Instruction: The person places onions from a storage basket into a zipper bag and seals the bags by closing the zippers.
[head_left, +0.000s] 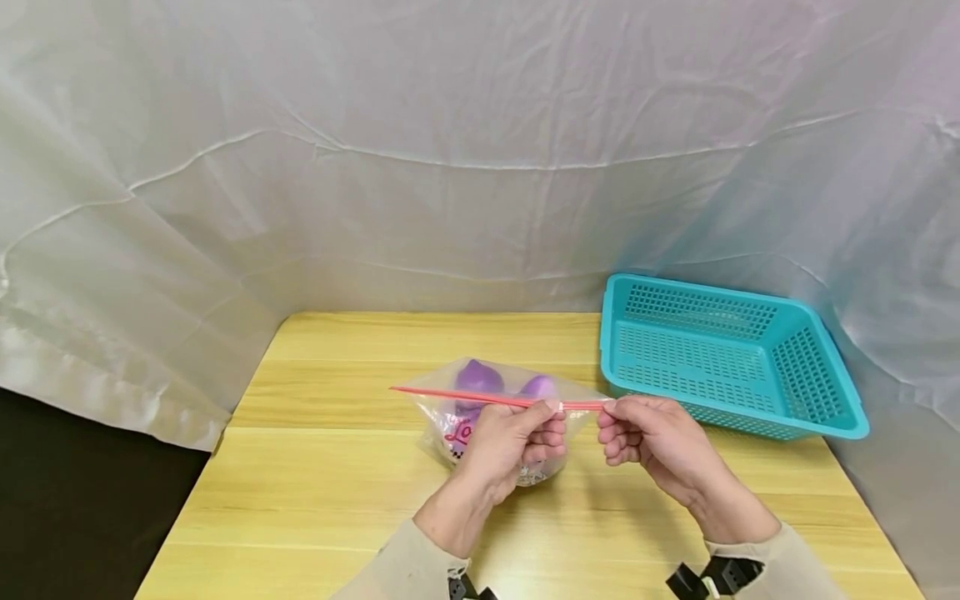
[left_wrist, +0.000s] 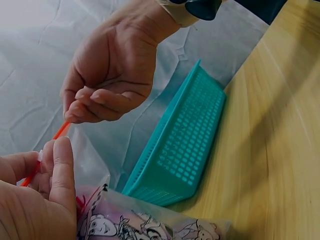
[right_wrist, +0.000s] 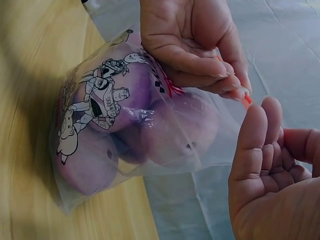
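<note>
While pinched at its red strip (head_left: 480,397) by both hands' fingers (head_left: 553,414), clear bag (head_left: 487,417) of purple fruit; teal basket (head_left: 731,357) just beside.

The head view looks forward and down from above the near edge of the pale yellow wooden desk (head_left: 337,500), taking in its whole top, with the white crumpled sheet backdrop (head_left: 450,125) behind. The teal perforated plastic basket (head_left: 720,354) sits at 2 o'clock and the clear zip bag of purple round things (head_left: 487,400) at centre.

The left wrist view sits low and very close, facing right across the desk toward the right hand (left_wrist: 107,75), with the basket (left_wrist: 185,145) behind it.

The right wrist view, equally close, faces left toward the left hand (right_wrist: 195,42) and the bag (right_wrist: 130,125).

All three views share the bag and both hands.
</note>
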